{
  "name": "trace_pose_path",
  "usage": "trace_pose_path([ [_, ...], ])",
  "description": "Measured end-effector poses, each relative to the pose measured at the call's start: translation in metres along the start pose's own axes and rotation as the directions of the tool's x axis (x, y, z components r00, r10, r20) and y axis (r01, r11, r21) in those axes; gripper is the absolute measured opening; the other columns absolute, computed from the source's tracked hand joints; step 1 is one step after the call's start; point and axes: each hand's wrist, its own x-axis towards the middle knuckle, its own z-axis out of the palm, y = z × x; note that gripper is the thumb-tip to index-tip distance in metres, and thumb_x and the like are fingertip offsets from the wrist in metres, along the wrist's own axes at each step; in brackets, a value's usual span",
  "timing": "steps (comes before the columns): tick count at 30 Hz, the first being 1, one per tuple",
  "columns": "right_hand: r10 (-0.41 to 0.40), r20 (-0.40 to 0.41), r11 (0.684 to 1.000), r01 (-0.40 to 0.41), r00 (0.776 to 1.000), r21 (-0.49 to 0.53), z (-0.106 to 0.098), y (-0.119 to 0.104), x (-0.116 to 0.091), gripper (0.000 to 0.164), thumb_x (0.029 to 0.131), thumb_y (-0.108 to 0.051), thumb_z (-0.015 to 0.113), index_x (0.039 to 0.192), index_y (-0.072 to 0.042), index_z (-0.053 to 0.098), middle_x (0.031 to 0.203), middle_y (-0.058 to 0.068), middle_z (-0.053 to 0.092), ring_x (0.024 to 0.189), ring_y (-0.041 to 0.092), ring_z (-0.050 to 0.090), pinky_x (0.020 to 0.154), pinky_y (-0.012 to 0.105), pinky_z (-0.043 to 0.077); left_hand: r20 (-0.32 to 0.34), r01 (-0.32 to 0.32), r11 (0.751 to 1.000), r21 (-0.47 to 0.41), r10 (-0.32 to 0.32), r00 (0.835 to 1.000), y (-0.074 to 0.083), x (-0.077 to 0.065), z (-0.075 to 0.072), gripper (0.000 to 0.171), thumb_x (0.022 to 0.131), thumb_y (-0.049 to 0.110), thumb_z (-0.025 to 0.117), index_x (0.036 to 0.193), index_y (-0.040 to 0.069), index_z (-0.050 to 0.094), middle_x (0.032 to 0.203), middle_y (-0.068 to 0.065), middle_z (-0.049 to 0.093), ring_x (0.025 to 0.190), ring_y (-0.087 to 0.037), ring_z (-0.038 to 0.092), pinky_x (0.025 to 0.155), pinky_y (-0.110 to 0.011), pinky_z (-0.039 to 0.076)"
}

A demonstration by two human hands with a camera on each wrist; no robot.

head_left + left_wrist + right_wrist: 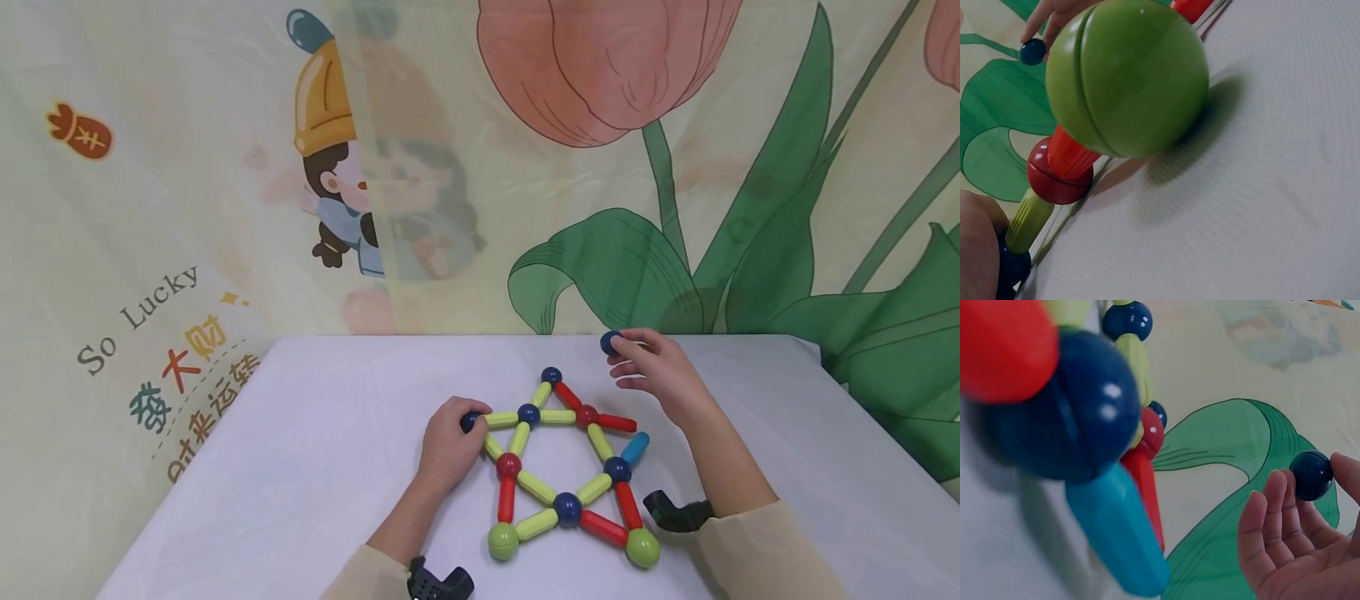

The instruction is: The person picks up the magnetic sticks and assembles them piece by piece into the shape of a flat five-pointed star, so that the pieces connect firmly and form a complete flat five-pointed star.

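A flat star-like frame of rods and balls lies on the table, its yellow-green rods forming a ring round a dark blue ball [567,509] at the front. My left hand [448,442] grips the dark blue ball [469,422] at the frame's left corner. Raised at the back right, my right hand [658,373] pinches a loose dark blue ball [1311,475] between thumb and fingertips, apart from the frame. A red rod [618,423] and a blue rod [636,448] stick out on the right, their outer ends joined to no ball.
Two green balls [503,541] form the front corners, close to my forearms. Wrist cameras [441,581] are strapped to both arms. The white-covered table [300,467] ends at a printed cloth backdrop [450,308].
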Motion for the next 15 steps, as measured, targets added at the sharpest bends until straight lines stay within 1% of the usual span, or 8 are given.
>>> trace_pose_path([
  [4,0.027,0.012,0.999,-0.026,1.000,-0.020,-0.005,0.009,-0.008,0.065,0.105,-0.044,0.055,0.152,-0.002,0.039,0.135,0.029,0.061,0.101,0.022,0.072,0.087,0.029,0.061,0.003,-0.002,1.000,0.001,0.002,1.000,0.000,-0.001,0.000,0.019,0.091,0.011,0.063,0.104,0.015,0.077,0.107,-0.003,0.071,0.107,-0.023,0.066,0.100,-0.048,0.056],
  [8,0.046,0.031,0.998,-0.045,0.998,-0.050,-0.010,0.017,-0.016,0.065,0.105,-0.043,0.055,0.152,-0.002,0.038,0.136,0.030,0.060,0.105,0.028,0.071,0.088,0.033,0.062,0.007,0.000,1.000,0.003,0.000,1.000,0.000,-0.002,-0.001,0.019,0.091,0.011,0.063,0.104,0.015,0.077,0.108,-0.003,0.071,0.108,-0.024,0.066,0.100,-0.048,0.055],
  [12,0.068,0.048,0.992,-0.062,0.997,-0.114,-0.015,0.023,-0.025,0.065,0.105,-0.042,0.057,0.150,0.001,0.039,0.132,0.029,0.062,0.106,0.031,0.071,0.087,0.035,0.062,0.009,0.002,1.000,0.001,-0.002,1.000,0.001,-0.003,-0.002,0.019,0.091,0.011,0.063,0.104,0.015,0.077,0.108,-0.004,0.071,0.108,-0.024,0.066,0.101,-0.048,0.055],
  [15,0.100,0.063,0.984,-0.089,0.993,-0.157,-0.019,0.028,-0.032,0.063,0.105,-0.042,0.057,0.147,0.002,0.041,0.125,0.027,0.065,0.100,0.027,0.071,0.083,0.033,0.061,0.009,-0.003,1.000,-0.005,0.003,1.000,0.000,-0.004,-0.003,0.019,0.091,0.011,0.062,0.104,0.014,0.077,0.109,-0.004,0.071,0.109,-0.025,0.066,0.101,-0.049,0.055],
])
